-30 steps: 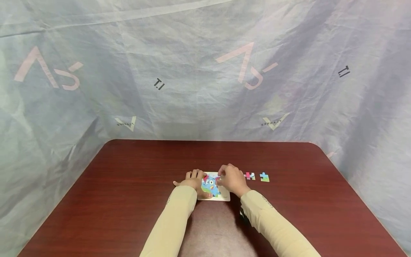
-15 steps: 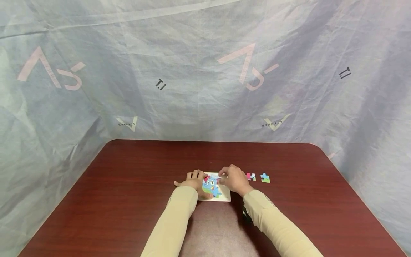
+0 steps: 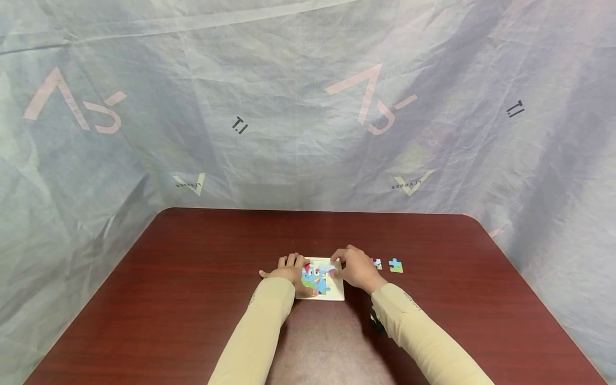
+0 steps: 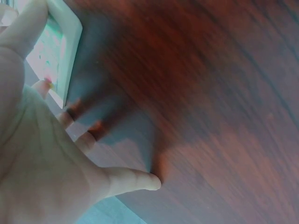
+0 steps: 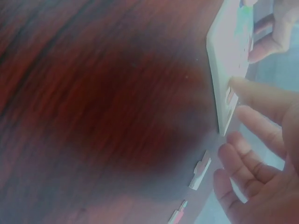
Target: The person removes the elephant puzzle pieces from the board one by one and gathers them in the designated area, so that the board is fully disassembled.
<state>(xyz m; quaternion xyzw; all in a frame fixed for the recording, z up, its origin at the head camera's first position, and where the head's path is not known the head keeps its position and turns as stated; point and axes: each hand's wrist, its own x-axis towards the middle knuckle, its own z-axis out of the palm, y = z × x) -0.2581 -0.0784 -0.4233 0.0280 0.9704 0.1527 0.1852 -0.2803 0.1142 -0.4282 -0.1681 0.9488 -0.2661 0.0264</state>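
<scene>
A shallow white puzzle tray [image 3: 336,292] lies on the table, partly filled with pieces showing a blue cartoon animal [image 3: 315,278]. My left hand [image 3: 289,274] rests at the tray's left side with fingers spread, its thumb lying over the lower edge. Over the tray's upper right corner, my right hand [image 3: 357,268] pinches a puzzle piece [image 5: 229,95] between thumb and index finger. That piece sits tilted inside the tray rim in the right wrist view, and fingers mostly cover it in the head view. The right hand's other fingers are loosely bent beyond the tray edge.
Two loose puzzle pieces lie right of the tray: a pink and white one [image 3: 378,264] partly behind my right hand, and a blue and green one [image 3: 395,266]. A dark red wooden table [image 3: 192,321] carries everything, with a grey cloth [image 3: 289,107] hanging behind.
My right hand has shifted slightly right, uncovering more of the tray's upper right and covering more of the pink piece. The left hand keeps its place.
</scene>
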